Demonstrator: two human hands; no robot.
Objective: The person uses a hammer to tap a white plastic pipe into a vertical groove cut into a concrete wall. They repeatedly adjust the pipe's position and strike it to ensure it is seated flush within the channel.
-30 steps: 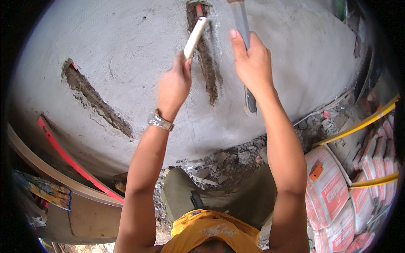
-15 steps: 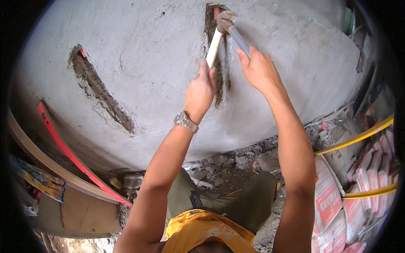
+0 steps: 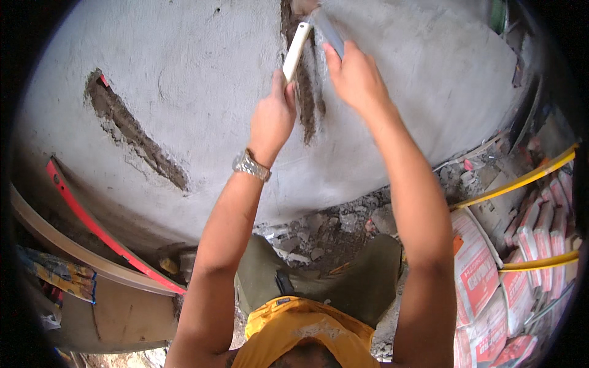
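Grey, trowel-streaked plaster wall [image 3: 215, 110] sweeping from nine to two o'clock, with ragged brown grooves [image 3: 132, 132] at ten and twelve. Between twelve and one, grey-handled hammer [image 3: 332, 35], blurred at the head; clamped lower down in the right hand [image 3: 360, 80]. At twelve, slim white bar [image 3: 295, 52], holed at the upper end; tightly clasped below in the left hand [image 3: 274, 119].

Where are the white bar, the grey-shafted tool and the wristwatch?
White bar [image 3: 296, 51]: head view, middle of its exposed length.
Grey-shafted tool [image 3: 332, 37]: head view, on its shaft.
Wristwatch [image 3: 251, 166]: head view, on the metal band.
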